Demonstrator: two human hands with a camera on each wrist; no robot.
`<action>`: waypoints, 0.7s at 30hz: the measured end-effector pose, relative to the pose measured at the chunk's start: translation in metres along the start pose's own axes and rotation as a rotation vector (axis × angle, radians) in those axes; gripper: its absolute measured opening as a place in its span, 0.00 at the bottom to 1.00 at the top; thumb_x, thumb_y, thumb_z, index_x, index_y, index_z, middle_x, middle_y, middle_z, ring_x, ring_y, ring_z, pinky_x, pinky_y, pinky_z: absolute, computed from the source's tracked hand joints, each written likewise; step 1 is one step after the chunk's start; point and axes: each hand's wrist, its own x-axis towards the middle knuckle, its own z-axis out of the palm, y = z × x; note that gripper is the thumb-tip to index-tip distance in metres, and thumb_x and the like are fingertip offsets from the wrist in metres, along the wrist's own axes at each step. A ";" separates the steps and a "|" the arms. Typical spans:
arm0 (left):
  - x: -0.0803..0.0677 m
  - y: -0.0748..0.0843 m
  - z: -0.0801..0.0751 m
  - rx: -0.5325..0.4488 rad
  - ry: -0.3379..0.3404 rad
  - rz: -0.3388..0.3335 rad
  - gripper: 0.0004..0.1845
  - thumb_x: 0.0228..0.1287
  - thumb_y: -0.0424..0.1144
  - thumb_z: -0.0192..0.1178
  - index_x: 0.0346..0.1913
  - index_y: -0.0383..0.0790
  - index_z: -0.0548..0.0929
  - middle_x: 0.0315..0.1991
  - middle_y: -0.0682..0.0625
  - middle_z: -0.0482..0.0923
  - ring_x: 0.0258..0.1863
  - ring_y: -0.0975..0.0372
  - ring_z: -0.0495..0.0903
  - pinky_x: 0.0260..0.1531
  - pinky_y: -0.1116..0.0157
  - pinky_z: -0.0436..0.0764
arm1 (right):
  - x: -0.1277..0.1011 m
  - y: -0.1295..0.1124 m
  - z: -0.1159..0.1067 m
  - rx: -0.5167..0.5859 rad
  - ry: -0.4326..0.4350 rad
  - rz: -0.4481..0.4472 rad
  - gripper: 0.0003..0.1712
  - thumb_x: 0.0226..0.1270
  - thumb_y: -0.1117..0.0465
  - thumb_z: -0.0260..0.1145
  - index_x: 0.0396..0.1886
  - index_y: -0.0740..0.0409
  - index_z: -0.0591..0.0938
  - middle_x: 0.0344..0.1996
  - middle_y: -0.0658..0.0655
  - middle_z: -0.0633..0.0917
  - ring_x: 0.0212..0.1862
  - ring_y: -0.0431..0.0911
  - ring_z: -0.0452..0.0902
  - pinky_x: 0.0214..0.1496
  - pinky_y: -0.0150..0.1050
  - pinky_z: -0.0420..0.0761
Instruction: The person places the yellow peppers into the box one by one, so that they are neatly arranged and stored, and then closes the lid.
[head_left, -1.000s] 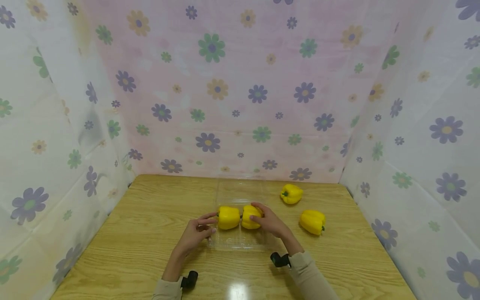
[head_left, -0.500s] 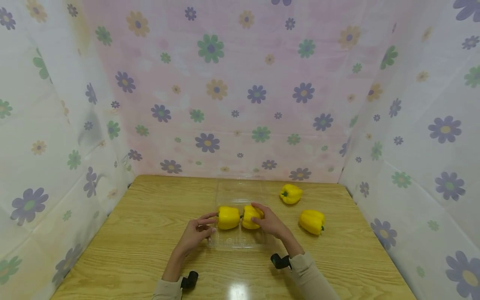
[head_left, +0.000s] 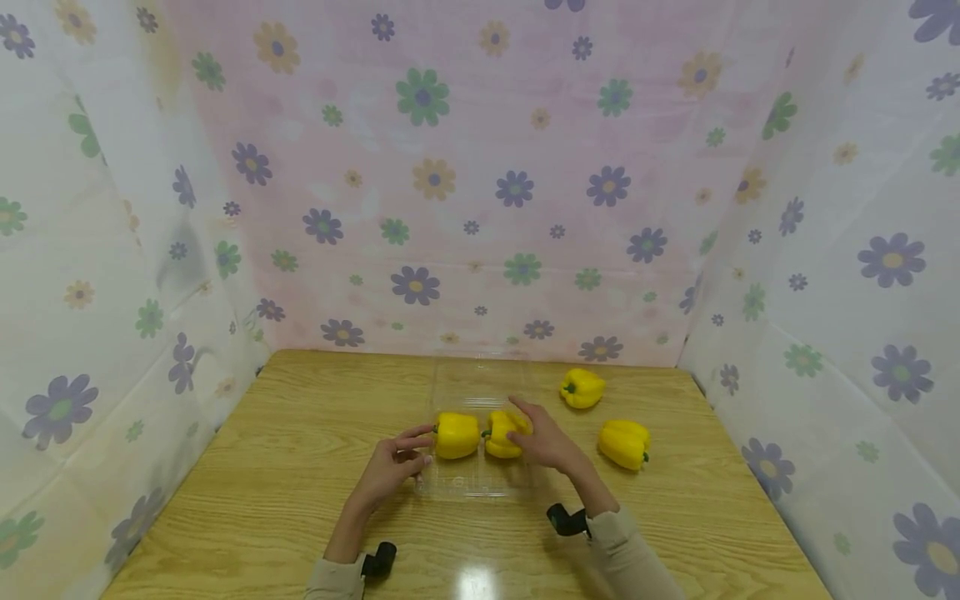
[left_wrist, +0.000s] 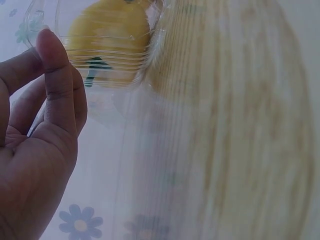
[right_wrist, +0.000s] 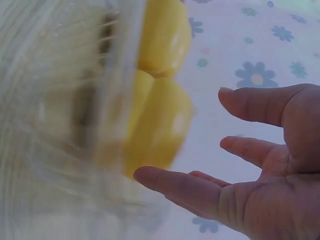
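Two yellow peppers lie side by side in a clear plastic container (head_left: 480, 487) at the table's middle: the left pepper (head_left: 457, 435) and the right pepper (head_left: 501, 435). My left hand (head_left: 420, 446) holds the container's left rim between finger and thumb; in the left wrist view the left hand (left_wrist: 37, 45) sits at the clear rim, with the left pepper (left_wrist: 107, 40) behind the plastic. My right hand (head_left: 528, 429) hovers at the right pepper with its fingers spread. The right wrist view shows the right hand (right_wrist: 200, 135) apart from the right pepper (right_wrist: 160, 120).
Two more yellow peppers lie loose on the wooden table (head_left: 285, 500), one at the back right (head_left: 582, 387) and one nearer on the right (head_left: 625, 443). Flowered cloth walls close in the back and both sides. The container's lid (head_left: 480, 379) lies open toward the back.
My right hand has let go of the right pepper, spread its fingers and drawn slightly right. The left hand and both boxed peppers have stayed put.
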 end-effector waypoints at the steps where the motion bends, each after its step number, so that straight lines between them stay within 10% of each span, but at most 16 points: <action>1: 0.000 0.000 0.000 0.000 0.000 -0.001 0.21 0.70 0.28 0.63 0.62 0.21 0.78 0.74 0.34 0.64 0.38 0.50 0.79 0.28 0.69 0.83 | -0.002 -0.001 -0.002 -0.002 0.010 0.001 0.37 0.74 0.65 0.64 0.79 0.62 0.63 0.74 0.72 0.64 0.74 0.69 0.59 0.72 0.67 0.64; 7: 0.001 -0.001 -0.001 0.007 -0.003 0.009 0.21 0.70 0.29 0.63 0.61 0.21 0.78 0.74 0.34 0.65 0.39 0.47 0.79 0.28 0.69 0.84 | -0.014 -0.002 -0.030 0.157 0.117 -0.045 0.37 0.78 0.62 0.61 0.81 0.54 0.59 0.76 0.72 0.61 0.71 0.71 0.65 0.63 0.62 0.78; 16: 0.002 0.000 -0.001 0.019 0.000 0.026 0.20 0.70 0.29 0.64 0.60 0.20 0.79 0.73 0.33 0.66 0.39 0.46 0.80 0.27 0.69 0.84 | -0.033 0.012 -0.086 0.254 0.368 -0.116 0.28 0.77 0.68 0.59 0.75 0.63 0.69 0.69 0.69 0.70 0.65 0.68 0.73 0.55 0.26 0.80; 21: 0.002 -0.003 0.000 0.015 -0.004 0.010 0.19 0.69 0.28 0.64 0.60 0.21 0.80 0.73 0.33 0.66 0.39 0.46 0.81 0.27 0.69 0.84 | -0.043 0.029 -0.103 0.188 0.392 -0.018 0.27 0.79 0.65 0.58 0.74 0.65 0.69 0.70 0.70 0.71 0.68 0.67 0.69 0.69 0.53 0.75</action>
